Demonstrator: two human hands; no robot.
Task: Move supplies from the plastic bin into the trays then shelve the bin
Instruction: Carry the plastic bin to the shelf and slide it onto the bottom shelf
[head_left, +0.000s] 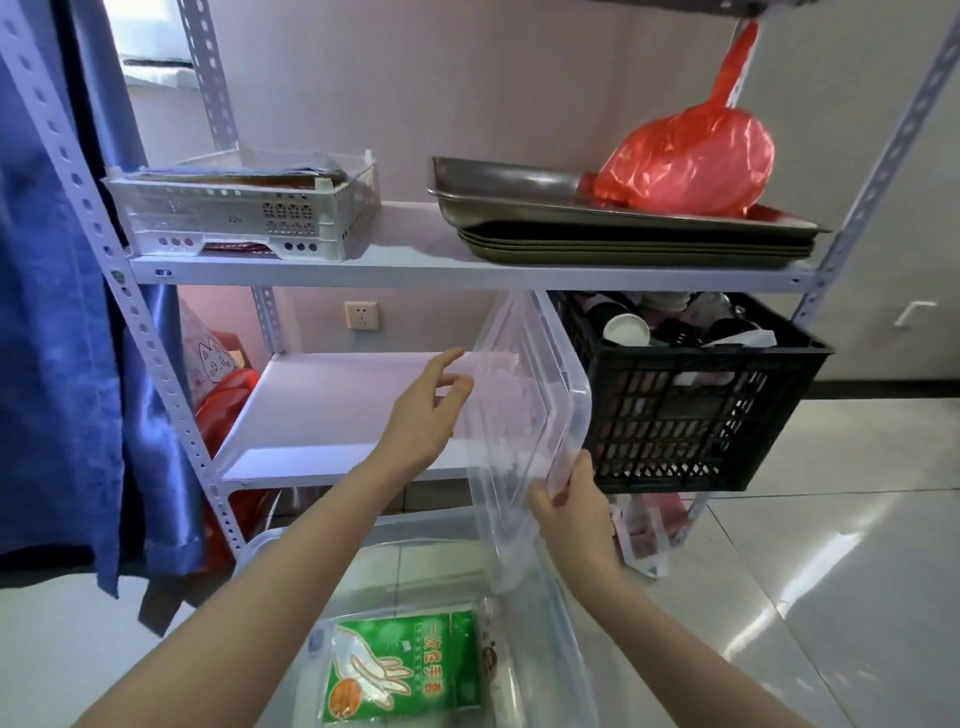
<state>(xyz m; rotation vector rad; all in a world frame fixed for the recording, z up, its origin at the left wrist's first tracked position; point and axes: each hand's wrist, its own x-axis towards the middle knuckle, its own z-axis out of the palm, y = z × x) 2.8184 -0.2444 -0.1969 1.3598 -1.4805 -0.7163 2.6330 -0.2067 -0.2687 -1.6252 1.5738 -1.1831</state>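
Note:
A clear plastic lid (524, 405) stands on edge at the front of the middle shelf (322, 415), leaning against a black crate. My right hand (574, 512) grips the lid's lower front corner. My left hand (431, 410) is open with fingers spread, just left of the lid's face and not gripping it. Below my arms sits the clear plastic bin (550, 613) on the floor, holding a green pack of disposable gloves (400, 670). Stacked metal trays (613, 228) rest on the upper shelf at the right.
A black crate (691, 410) full of cups fills the right of the middle shelf. A red plastic bag (691, 161) lies in the top tray. A white perforated basket (244, 208) sits upper left. Blue curtain (57, 338) hangs at left; slotted shelf posts frame both sides.

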